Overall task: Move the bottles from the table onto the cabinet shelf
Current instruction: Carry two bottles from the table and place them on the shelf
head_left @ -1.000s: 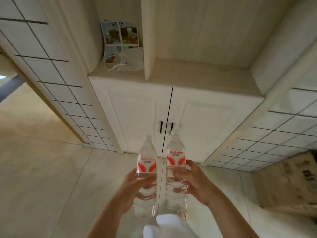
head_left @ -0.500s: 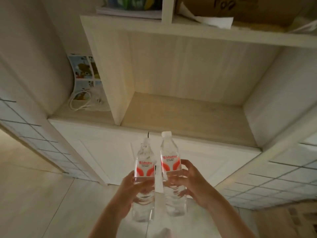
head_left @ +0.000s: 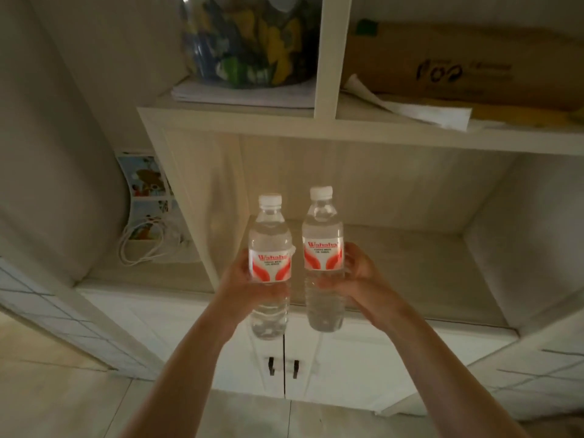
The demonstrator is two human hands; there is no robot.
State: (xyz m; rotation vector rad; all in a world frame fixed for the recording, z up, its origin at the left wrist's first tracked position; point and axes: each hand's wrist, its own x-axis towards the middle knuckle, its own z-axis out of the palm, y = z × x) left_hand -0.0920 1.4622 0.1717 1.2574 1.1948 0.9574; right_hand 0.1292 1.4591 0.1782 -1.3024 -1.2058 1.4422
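Bottles held up before the shelf

Bottles fill both your hands: your left hand (head_left: 241, 284) wraps the left bottle (head_left: 269, 270), your right hand (head_left: 360, 279) wraps the right bottle (head_left: 323, 260). Both are upright, capped, clear and hold clear liquid, side by side with a narrow gap, in front of the shelf (head_left: 410, 263) edge. The bay behind them lies open, bounded by a divider (head_left: 186, 216) on the left. Above, a jar (head_left: 249, 39) and a box (head_left: 458, 61) sit in the upper bays.
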